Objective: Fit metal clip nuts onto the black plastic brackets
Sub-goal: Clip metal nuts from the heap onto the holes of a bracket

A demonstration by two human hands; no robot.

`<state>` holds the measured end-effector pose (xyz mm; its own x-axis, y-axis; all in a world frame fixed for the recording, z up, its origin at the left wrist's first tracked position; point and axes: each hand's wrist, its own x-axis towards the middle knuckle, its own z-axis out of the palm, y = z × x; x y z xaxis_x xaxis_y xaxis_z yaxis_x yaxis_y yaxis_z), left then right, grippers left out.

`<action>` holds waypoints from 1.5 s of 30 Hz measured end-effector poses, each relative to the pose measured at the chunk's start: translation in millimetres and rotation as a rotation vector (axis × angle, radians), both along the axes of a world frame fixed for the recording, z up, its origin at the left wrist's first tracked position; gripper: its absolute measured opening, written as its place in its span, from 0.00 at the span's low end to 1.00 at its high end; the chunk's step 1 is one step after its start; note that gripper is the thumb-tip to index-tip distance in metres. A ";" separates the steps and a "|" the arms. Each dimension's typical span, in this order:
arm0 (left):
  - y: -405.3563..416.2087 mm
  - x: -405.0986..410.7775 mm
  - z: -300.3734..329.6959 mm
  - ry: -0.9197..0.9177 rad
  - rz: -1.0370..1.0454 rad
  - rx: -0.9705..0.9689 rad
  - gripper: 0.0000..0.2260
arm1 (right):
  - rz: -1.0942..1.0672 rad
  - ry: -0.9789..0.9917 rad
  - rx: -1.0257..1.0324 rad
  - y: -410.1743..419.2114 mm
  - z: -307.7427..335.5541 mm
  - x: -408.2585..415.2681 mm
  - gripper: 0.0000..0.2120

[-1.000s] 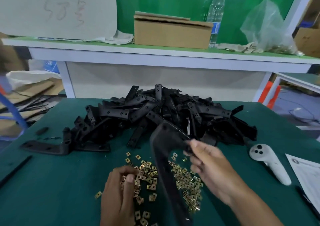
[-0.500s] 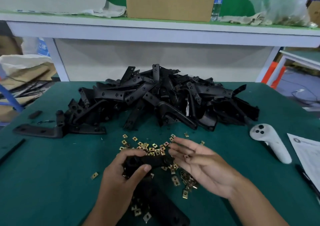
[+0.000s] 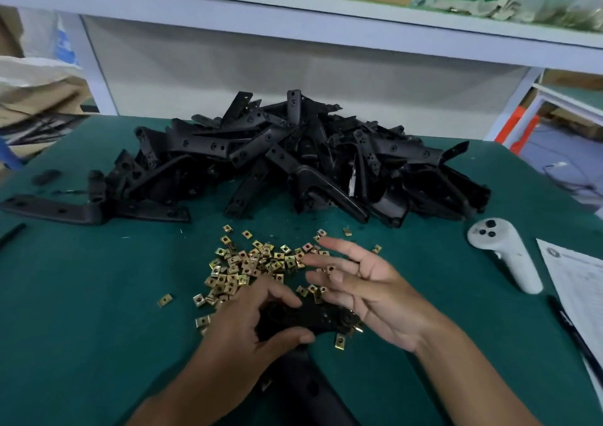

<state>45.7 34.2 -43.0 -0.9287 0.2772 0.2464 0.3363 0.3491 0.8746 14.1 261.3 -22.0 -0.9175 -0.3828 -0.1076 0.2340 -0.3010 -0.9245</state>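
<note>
on the green counter (image 3: pixel 81 295) the left hand (image 3: pixel 241 337) grips 1 black bracket (image 3: pixel 313 319), its long axis running left to right, while the right hand (image 3: pixel 365 288), fingers spread and empty, hovers nearest the clip nuts (image 3: pixel 248 265) just beyond.

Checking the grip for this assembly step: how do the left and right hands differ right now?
The left hand curls its fingers and thumb around the black plastic bracket; the right hand holds nothing. Left fingers are bent, right fingers spread nearly straight. Both hover over the scattered brass-coloured metal clip nuts.
</note>
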 end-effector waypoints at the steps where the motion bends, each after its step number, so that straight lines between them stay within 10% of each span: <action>1: 0.2 0.2 0.5 -0.006 0.005 0.027 0.21 | 0.008 0.007 0.006 -1.3 0.4 0.9 0.25; 16: -1.0 -2.3 8.8 -0.258 -0.019 0.347 0.25 | -0.028 -0.041 -0.014 -10.6 6.4 10.1 0.13; 45: 1.9 -0.1 15.4 -0.102 0.013 0.379 0.19 | -0.140 -0.027 0.163 -30.3 22.8 26.2 0.11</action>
<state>45.6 36.1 -27.6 -0.9566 0.1725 0.2350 0.2383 -0.0015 0.9712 40.3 231.0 0.8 -0.9564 -0.2274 -0.1833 0.2260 -0.1789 -0.9576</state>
